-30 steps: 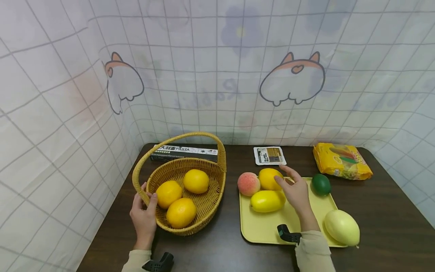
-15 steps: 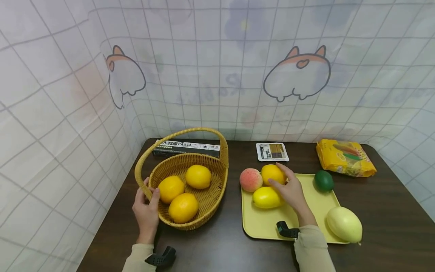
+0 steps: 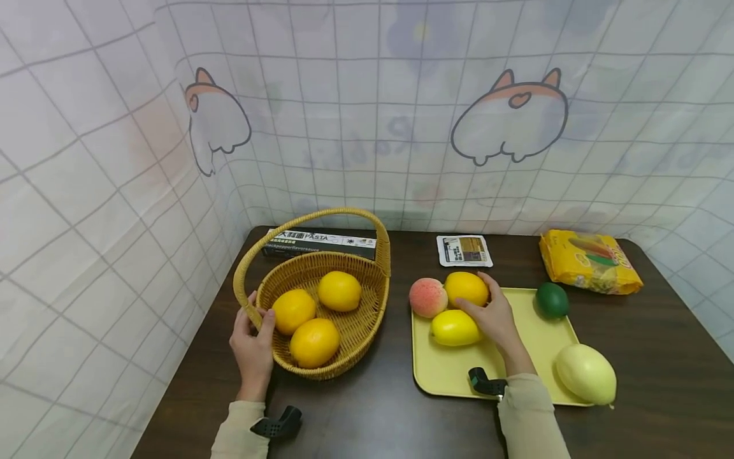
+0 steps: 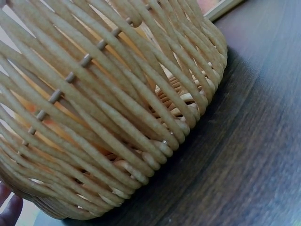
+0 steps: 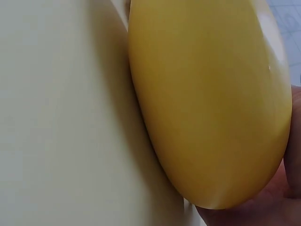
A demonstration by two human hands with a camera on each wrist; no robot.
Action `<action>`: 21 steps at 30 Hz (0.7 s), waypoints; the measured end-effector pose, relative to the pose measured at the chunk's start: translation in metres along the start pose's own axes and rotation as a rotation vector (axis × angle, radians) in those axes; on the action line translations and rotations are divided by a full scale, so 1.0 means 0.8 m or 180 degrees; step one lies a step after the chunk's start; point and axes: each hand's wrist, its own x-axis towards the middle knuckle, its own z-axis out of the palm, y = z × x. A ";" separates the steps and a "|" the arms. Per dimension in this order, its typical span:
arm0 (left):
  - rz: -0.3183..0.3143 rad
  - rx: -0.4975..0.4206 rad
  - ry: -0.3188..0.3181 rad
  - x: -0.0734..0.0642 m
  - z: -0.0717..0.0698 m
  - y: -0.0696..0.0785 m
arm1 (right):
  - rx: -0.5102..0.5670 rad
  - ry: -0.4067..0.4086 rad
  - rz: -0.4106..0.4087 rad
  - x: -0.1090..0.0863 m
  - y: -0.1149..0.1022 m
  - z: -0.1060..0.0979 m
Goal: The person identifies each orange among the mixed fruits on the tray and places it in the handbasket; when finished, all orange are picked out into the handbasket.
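Note:
In the head view, my left hand (image 3: 253, 347) grips the left side of a wicker basket (image 3: 367, 331), its thumb by the base of the arched handle. Three orange-yellow lemons (image 3: 315, 343) lie inside. My right hand (image 3: 497, 317) holds another orange-yellow lemon (image 3: 466, 289), thumb and fingers at its sides, at the back left of a yellow tray (image 3: 447, 376). A brighter yellow oblong fruit (image 3: 455, 327) lies just in front; it fills much of the right wrist view. A peach (image 3: 428, 298) sits left of the held lemon. The left wrist view shows the basket's woven wall (image 4: 117, 94).
On the tray's right side are a dark green fruit (image 3: 552, 301) and a large pale yellow fruit (image 3: 585, 374). Along the back of the dark table (image 3: 367, 414) stand a pasta box (image 3: 321, 242), a white packet (image 3: 464, 250) and a yellow bag (image 3: 590, 261).
My right hand has closed in on the back lemon, its thumb and fingers now around it. The left hand stays at the basket. The whole head view has shifted slightly.

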 end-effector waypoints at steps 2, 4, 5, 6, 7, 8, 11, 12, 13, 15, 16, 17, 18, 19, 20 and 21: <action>0.0009 0.0005 0.0003 0.000 0.000 -0.001 | -0.0011 0.0020 0.0025 0.001 0.002 0.000; 0.0024 0.0013 0.0010 0.000 0.000 -0.001 | -0.0066 0.0043 0.0017 0.002 0.003 0.001; 0.0034 0.0011 0.0016 0.000 0.000 -0.002 | -0.0095 0.0057 0.0006 0.002 0.004 0.001; 0.0041 0.0004 0.0018 0.000 0.000 -0.003 | -0.0133 0.0070 -0.0009 0.002 0.004 0.002; 0.0053 0.0002 0.0020 0.000 0.000 -0.002 | -0.0167 0.0082 -0.0027 0.002 0.004 0.002; 0.0060 0.0002 0.0025 0.000 0.000 -0.002 | -0.0207 0.0093 -0.0040 0.002 0.003 0.002; 0.0068 -0.0013 0.0025 0.000 0.001 -0.001 | -0.0285 0.0111 -0.0028 0.000 0.002 0.002; 0.0062 -0.0011 0.0019 -0.001 0.001 -0.001 | -0.0301 0.0106 -0.0007 0.000 0.001 0.001; 0.0057 -0.0010 0.0014 -0.001 0.001 0.000 | -0.0310 0.0095 0.0018 -0.001 0.000 0.001; 0.0041 -0.0012 0.0002 -0.002 0.000 0.000 | -0.0311 0.0069 0.0064 -0.002 -0.001 0.000; 0.0033 -0.0012 -0.0002 -0.002 0.000 0.000 | -0.0306 0.0057 0.0087 -0.002 -0.002 0.000; 0.0023 -0.0014 -0.0005 -0.002 0.000 0.000 | -0.0300 0.0051 0.0106 -0.002 -0.002 0.000; 0.0023 -0.0015 -0.0005 -0.002 0.000 0.000 | -0.0288 0.0052 0.0116 -0.002 -0.002 0.000; 0.0032 -0.0008 -0.0001 -0.002 0.000 0.000 | -0.0270 0.0056 0.0117 -0.002 -0.001 0.000; 0.0030 -0.0005 0.0007 -0.002 0.000 0.000 | -0.0259 0.0071 0.0120 -0.002 -0.001 0.000; 0.0035 0.0003 0.0015 -0.002 0.000 0.000 | -0.0244 0.0095 0.0121 -0.002 0.000 0.000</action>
